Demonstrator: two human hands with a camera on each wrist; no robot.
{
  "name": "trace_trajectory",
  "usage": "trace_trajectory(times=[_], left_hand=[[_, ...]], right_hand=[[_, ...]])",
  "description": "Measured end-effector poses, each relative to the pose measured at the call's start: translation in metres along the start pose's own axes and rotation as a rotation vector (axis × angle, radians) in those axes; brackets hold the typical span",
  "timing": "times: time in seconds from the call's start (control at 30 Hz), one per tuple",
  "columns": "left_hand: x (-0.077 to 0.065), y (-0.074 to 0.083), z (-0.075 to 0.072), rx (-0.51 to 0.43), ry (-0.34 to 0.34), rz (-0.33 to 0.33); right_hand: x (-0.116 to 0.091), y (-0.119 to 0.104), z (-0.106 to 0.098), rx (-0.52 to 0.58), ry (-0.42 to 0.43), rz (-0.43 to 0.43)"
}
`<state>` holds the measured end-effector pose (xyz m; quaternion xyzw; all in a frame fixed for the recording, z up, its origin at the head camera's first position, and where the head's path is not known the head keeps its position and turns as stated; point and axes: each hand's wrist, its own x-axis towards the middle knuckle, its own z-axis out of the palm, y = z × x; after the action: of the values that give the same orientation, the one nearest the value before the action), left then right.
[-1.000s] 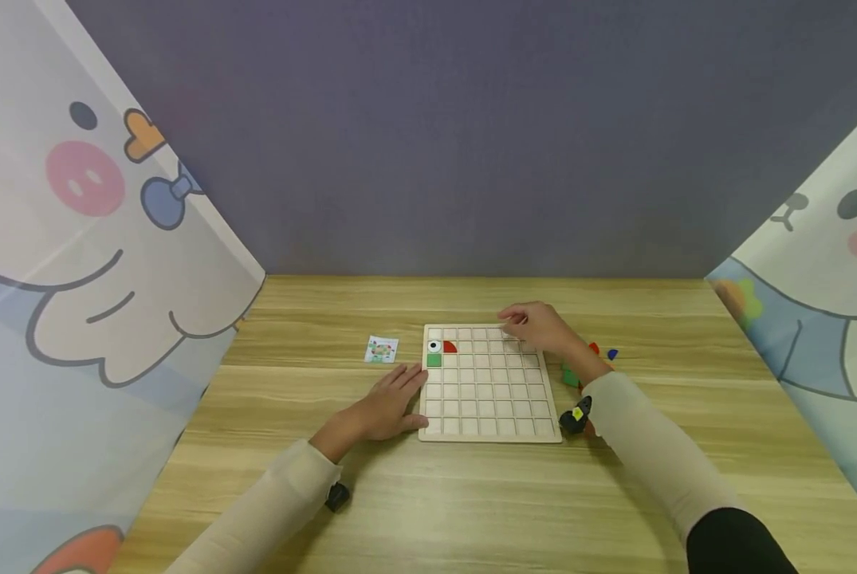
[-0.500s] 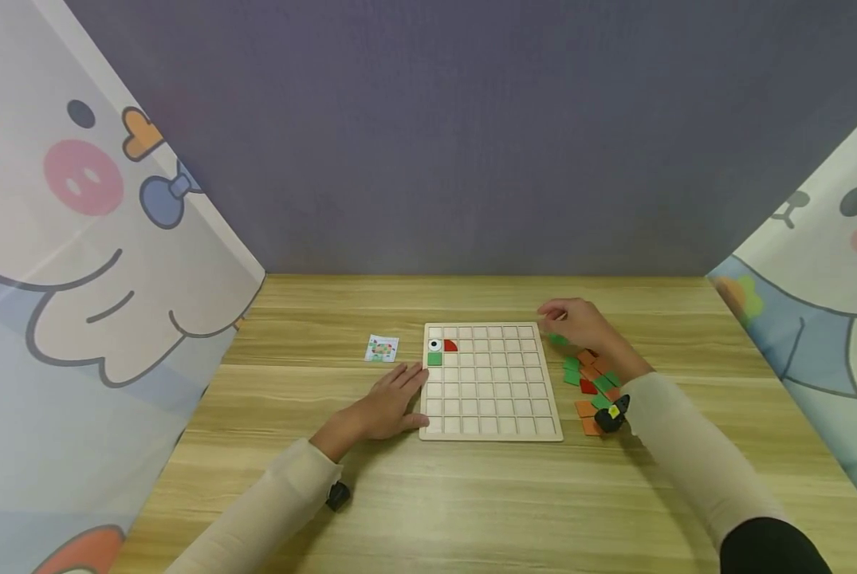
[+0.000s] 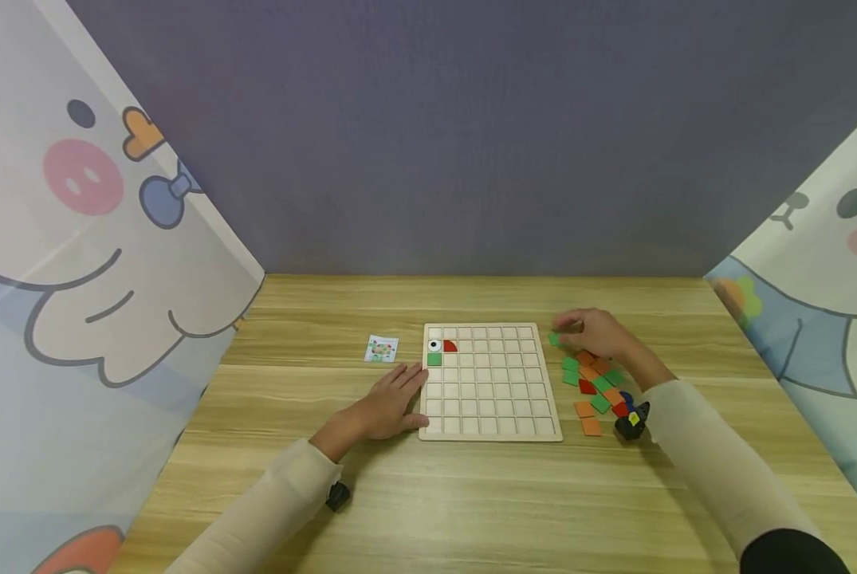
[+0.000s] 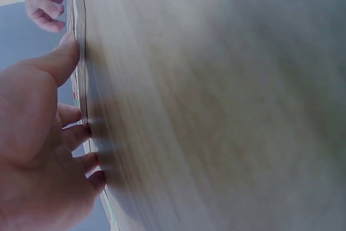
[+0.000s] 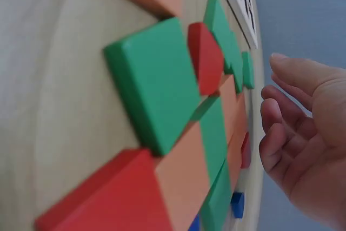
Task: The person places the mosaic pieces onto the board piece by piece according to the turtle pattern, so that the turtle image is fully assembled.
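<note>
A pale wooden grid board [image 3: 480, 383] lies flat on the table. In its upper left cells sit a white eye tile [image 3: 434, 345], a red quarter-round tile [image 3: 450, 346] and a green square tile [image 3: 434, 359]. My left hand [image 3: 383, 406] rests at the board's left edge, fingers extended and touching it. To the right of the board, my right hand [image 3: 595, 331] hovers over the far end of a pile of tiles [image 3: 602, 383]. Its fingers are loosely bent, and the right wrist view shows nothing between them. A green tile [image 3: 555, 339] lies just below the fingertips.
A small picture card [image 3: 381, 348] lies on the table left of the board. The pile mixes green, orange, red and blue pieces, some overlapping. A grey panel [image 3: 485, 143] rises behind the table [image 3: 471, 502], with printed cartoon sheets on both sides.
My right hand has moved from above the board's upper right corner rightward to the tile pile, uncovering more tiles. The left hand and the board's tiles stay put.
</note>
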<state>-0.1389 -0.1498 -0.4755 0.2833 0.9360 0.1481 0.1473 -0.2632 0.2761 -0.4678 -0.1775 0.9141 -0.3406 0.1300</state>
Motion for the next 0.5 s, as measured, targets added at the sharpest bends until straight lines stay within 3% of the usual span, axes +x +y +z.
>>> trace_trajectory(times=[0.23, 0.5], left_hand=[[-0.002, 0.002, -0.001, -0.006, -0.001, -0.001], [-0.003, 0.004, -0.002, -0.014, 0.003, 0.006]], right_hand=[[-0.004, 0.009, 0.005, 0.078, -0.016, 0.012], [-0.001, 0.016, 0.011, 0.003, 0.022, -0.002]])
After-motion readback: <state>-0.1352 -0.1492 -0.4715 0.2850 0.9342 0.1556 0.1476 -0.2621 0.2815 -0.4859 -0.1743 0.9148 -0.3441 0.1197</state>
